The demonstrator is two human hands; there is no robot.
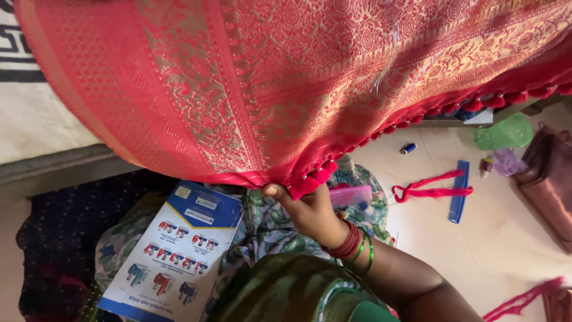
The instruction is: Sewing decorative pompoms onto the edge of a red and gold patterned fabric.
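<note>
My right hand [310, 211] is closed on the tasselled hem of the red brocade cloth [286, 89], which hangs just above my fingers. I judge I'm working along the tassels [310, 180]; next calls for shifting grip sideways

Red and gold brocade cloth [298, 83]: cut off by top, left and right edges; full extent untold; right hand [310, 211]: fingertips hidden behind the cloth's tasselled hem, forearm cut by bottom edge; left hand: out of view; printed blue box [173, 250]: lower corner cut off; brown bag [548, 185]: cut by right edge; pink comb [351, 195]: partly hidden behind the hand.
</note>
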